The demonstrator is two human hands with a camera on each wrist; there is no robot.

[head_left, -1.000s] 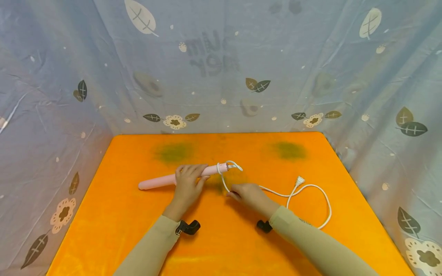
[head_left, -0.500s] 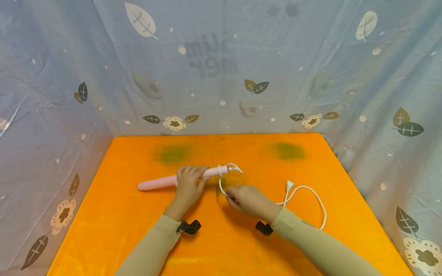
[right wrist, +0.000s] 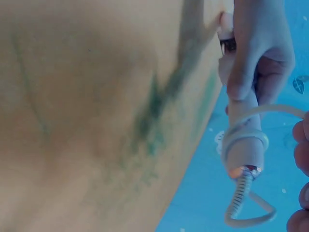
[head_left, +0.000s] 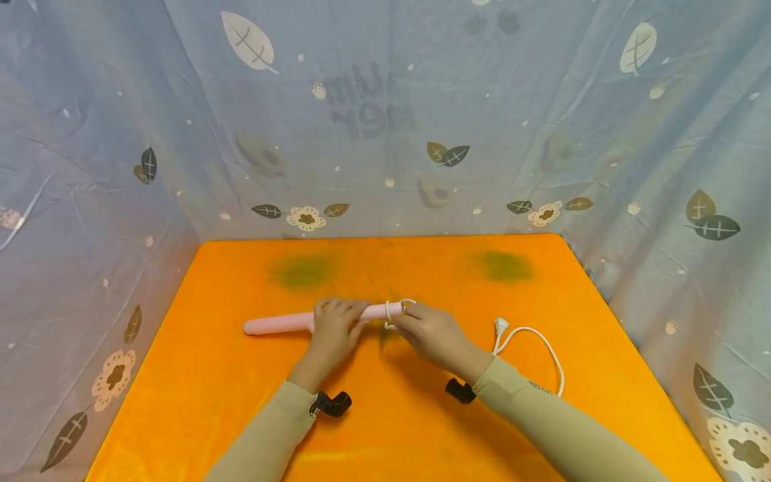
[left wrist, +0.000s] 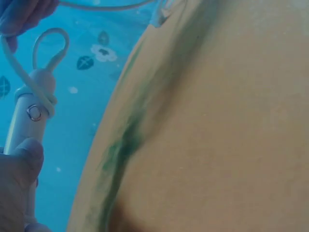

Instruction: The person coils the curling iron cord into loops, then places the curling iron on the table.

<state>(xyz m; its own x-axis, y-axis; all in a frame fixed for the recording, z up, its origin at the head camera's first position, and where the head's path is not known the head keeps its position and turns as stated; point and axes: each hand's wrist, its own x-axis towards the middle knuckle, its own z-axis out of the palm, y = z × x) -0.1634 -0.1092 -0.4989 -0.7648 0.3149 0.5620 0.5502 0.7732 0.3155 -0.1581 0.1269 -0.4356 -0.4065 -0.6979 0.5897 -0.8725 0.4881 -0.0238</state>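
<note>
A slim pink curling iron (head_left: 277,324) lies slantwise across the middle in the head view. My left hand (head_left: 333,335) grips its handle, thumb along the near side, below a round button seen in the left wrist view. The white power cord (left wrist: 24,75) is wound round the handle's end, and a small loop stands out where it leaves the iron. My right hand (head_left: 436,338) pinches the cord beside that end; in the right wrist view only its fingertips (right wrist: 301,145) show at the edge. The right forearm hides part of the cord.
The cord's free length (head_left: 551,351) curves over the orange table (head_left: 385,422) at the right, ending in a white plug (head_left: 501,325). A patterned curtain (head_left: 385,154) hangs round the back and sides. Black wrist mounts (head_left: 333,404) sit at both cuffs.
My right hand has moved up and closer to the handle's end with the cord. The plug has slid left. The left hand keeps its grip on the curling iron, shifted slightly.
</note>
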